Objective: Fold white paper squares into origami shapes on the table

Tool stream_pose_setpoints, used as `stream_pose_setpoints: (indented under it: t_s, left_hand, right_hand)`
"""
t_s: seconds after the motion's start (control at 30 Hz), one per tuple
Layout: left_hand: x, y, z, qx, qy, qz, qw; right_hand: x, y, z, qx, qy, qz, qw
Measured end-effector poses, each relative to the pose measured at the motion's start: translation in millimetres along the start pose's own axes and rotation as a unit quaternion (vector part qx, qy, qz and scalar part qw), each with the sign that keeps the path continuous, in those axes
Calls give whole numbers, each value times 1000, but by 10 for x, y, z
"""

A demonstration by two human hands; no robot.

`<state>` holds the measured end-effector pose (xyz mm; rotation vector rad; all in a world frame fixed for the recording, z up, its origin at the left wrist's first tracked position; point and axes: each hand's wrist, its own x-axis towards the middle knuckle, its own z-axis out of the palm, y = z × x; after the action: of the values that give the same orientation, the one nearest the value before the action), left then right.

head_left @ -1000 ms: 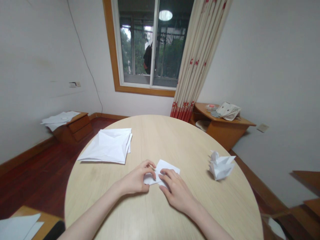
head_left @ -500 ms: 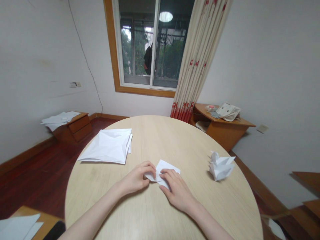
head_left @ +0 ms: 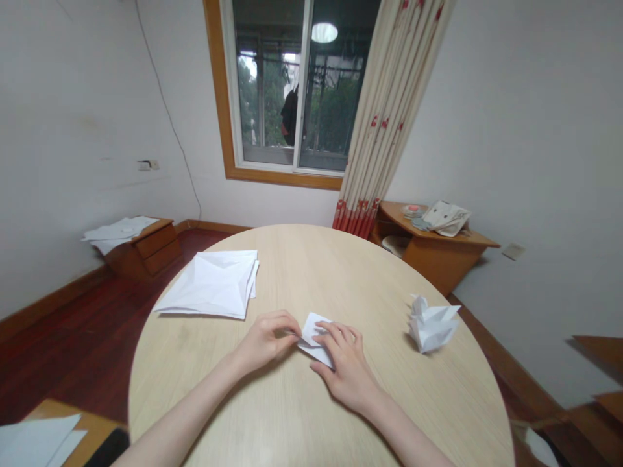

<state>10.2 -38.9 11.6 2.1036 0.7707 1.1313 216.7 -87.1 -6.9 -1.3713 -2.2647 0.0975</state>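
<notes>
A small folded piece of white paper (head_left: 311, 332) lies on the round wooden table (head_left: 311, 266) between my hands. My left hand (head_left: 272, 337) pinches its left corner between thumb and fingers. My right hand (head_left: 343, 360) rests on the paper's right side, fingers spread and pressing it from above, thumb at its lower edge. The right part of the paper is hidden beneath those fingers. Off to the right stands a folded white paper shape (head_left: 432, 325) with pointed tips, apart from both hands.
A stack of white paper sheets (head_left: 209, 285) lies at the table's left. Beyond the table are a low drawer cabinet (head_left: 153, 246) with papers and a corner desk (head_left: 433, 259) holding a cloth bag (head_left: 446, 217). More sheets (head_left: 34, 441) are at the lower left.
My left fingers have shifted from over the paper's left flap to pinching its left corner. The paper's left part looks narrower now, and my right fingers have spread slightly.
</notes>
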Motion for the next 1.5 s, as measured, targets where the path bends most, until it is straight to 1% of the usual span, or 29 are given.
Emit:
stream_pose_setpoints:
  t_s: [0.17,0.23,0.3,0.37,0.47,0.53,0.67,0.73,0.83,0.97,1.07,1.27,1.5]
  left_hand:
    - [0,29,2,-18,35,8,999]
    - [-5,48,-5,-15,35,12,999]
    - [-14,60,-4,2,21,10,1000]
    - [-26,58,11,31,8,-5,999]
    - [-39,38,43,78,15,-39,996]
    - [-35,32,46,88,24,-46,995]
    - [-7,34,-6,96,75,-35,992]
    - [1,18,-19,111,92,-34,989]
    - [-11,-33,23,136,88,-54,985]
    - [-42,-85,140,156,56,-73,983]
    - [-52,-85,189,160,39,-74,984]
    - [-57,-58,190,145,54,-68,986]
    - [-56,-6,176,87,69,-87,990]
  right_hand:
    - [-3,9,-6,-21,77,-33,996]
    - [-1,21,-12,-27,96,-37,994]
    - [1,32,-19,-31,107,-37,993]
    - [2,39,-26,-34,113,-37,992]
    - [2,39,-35,-39,117,-37,992]
    - [3,41,-40,-43,122,-34,991]
    - [4,61,-51,-43,141,-30,989]
    - [4,70,-58,-43,153,-28,987]
    - [2,69,-69,-43,163,-23,985]
    - [-5,53,-76,-45,162,-38,985]
    - [-14,46,-69,-45,156,-51,985]
    - [-28,53,-63,-52,164,-70,983]
    - [-17,75,-127,-55,195,-51,978]
